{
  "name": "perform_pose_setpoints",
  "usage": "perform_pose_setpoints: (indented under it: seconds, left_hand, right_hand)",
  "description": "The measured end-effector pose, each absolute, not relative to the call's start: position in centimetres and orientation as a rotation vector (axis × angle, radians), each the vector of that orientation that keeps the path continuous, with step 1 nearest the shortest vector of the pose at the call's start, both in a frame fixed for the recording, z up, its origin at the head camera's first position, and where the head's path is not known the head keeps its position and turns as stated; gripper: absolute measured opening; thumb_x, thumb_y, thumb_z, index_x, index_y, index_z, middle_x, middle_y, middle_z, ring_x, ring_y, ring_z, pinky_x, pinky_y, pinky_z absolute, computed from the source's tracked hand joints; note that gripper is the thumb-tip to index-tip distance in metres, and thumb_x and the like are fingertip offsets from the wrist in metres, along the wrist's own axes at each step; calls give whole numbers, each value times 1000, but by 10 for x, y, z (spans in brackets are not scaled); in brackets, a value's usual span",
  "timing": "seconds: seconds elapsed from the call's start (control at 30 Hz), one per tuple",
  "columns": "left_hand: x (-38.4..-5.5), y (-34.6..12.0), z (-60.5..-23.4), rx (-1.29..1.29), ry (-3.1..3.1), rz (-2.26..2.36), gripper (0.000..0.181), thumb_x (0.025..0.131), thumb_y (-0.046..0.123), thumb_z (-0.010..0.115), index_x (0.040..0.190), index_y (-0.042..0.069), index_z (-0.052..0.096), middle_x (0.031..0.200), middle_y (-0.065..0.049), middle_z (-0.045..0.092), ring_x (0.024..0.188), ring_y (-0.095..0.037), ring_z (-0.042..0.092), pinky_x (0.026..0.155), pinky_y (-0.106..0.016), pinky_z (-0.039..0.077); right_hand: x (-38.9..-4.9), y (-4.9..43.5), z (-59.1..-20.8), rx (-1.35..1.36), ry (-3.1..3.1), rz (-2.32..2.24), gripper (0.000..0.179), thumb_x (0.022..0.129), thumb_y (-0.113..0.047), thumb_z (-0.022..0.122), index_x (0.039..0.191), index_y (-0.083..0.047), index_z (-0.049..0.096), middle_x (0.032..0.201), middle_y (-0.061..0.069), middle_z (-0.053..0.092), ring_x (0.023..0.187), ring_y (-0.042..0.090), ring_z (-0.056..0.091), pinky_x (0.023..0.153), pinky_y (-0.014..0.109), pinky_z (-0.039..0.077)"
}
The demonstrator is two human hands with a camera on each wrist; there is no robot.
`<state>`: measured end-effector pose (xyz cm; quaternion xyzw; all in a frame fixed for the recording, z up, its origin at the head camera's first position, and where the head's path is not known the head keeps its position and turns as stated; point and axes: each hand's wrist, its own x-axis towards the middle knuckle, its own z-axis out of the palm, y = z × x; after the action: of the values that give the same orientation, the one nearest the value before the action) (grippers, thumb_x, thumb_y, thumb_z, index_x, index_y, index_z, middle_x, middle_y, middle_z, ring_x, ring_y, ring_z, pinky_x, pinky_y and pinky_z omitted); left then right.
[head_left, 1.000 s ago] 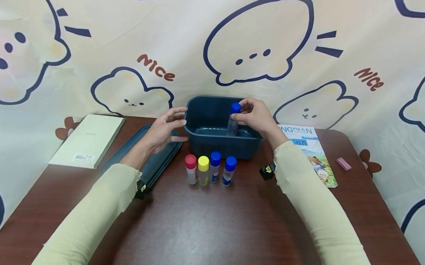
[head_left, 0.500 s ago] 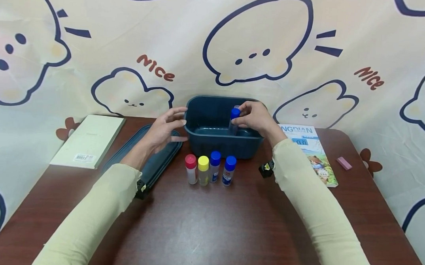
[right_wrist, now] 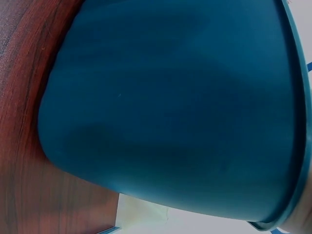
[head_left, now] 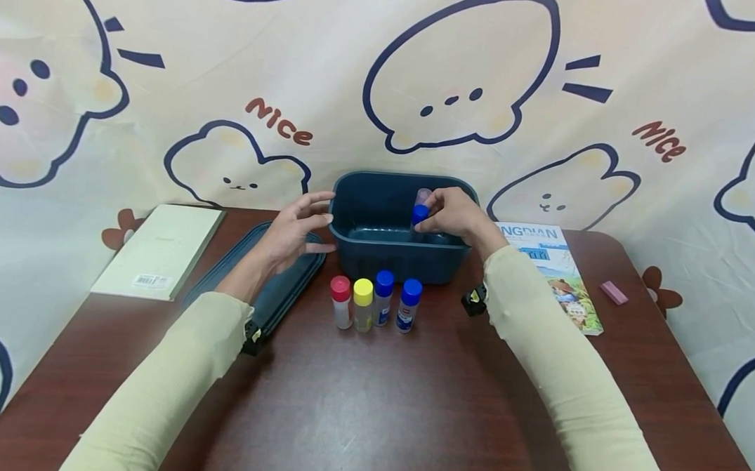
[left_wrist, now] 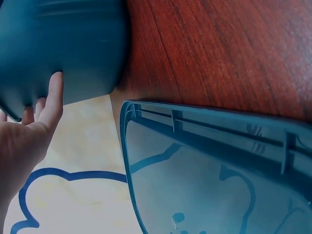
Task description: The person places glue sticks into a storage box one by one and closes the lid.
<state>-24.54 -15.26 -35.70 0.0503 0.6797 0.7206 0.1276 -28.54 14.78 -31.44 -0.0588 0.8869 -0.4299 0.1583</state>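
Observation:
In the head view my right hand (head_left: 457,214) reaches over the rim of the dark teal plastic bin (head_left: 402,261) and pinches a small blue-capped bottle (head_left: 420,214), whose body is mostly hidden by the bin's front wall. Just behind it a clear, pale object (head_left: 423,197) shows inside the bin. My left hand (head_left: 289,232) has its fingers extended against the bin's left side; the left wrist view shows that hand (left_wrist: 29,131) with fingertips on the wall. In front of the bin stand upright a red-capped bottle (head_left: 341,302), a yellow-capped bottle (head_left: 363,305) and two blue-capped bottles (head_left: 408,306).
A teal lid (head_left: 293,281) lies left of the bin, partly under my left forearm. Further left is a pale green book (head_left: 162,251). On the right lie a colourful magazine (head_left: 555,278) and a pink eraser-like block (head_left: 614,293). A printed cloth hangs behind the brown table (head_left: 370,404).
My right hand has lowered the blue-capped bottle deeper into the bin, uncovering the pale object behind it. The left hand stays at the bin's side.

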Motion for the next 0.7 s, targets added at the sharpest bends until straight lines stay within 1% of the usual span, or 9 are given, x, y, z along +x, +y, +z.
perform_pose_setpoints:
  seconds: [0.17, 0.43, 0.57, 0.7]
  left_hand:
    - [-245, -152, -356, 146, 1974, 2094, 49, 106, 13, 52, 154, 14, 39, 157, -13, 31, 138, -32, 34, 94, -58, 53]
    - [-245, -152, -356, 150, 1969, 2100, 50, 106, 11, 50, 155, 12, 37, 158, -14, 29, 140, -34, 32, 94, -60, 52]
    - [-244, -152, -356, 155, 1972, 2098, 51, 106, 11, 50, 155, 11, 36, 159, -15, 28, 142, -35, 31, 95, -60, 52]
    - [-245, -152, -356, 151, 1976, 2097, 50, 106, 12, 51, 155, 13, 38, 158, -13, 29, 140, -34, 32, 95, -59, 52]
  right_hand:
    - [-285, 149, -313, -171, 2546, -1212, 30, 90, -6, 77, 112, 0, 59, 113, 19, 60, 104, 34, 57, 95, 43, 54]
    - [-282, 149, -306, -161, 2570, -1224, 34, 88, -5, 79, 114, 1, 59, 113, 19, 59, 101, 33, 58, 94, 42, 55]
    - [-282, 150, -303, -179, 2578, -1230, 33, 88, -7, 79, 115, 1, 60, 115, 19, 59, 104, 33, 57, 95, 41, 54]
    - [-282, 154, -300, -190, 2574, -1255, 32, 90, -8, 77, 117, 1, 62, 118, 19, 60, 108, 33, 56, 99, 42, 52]
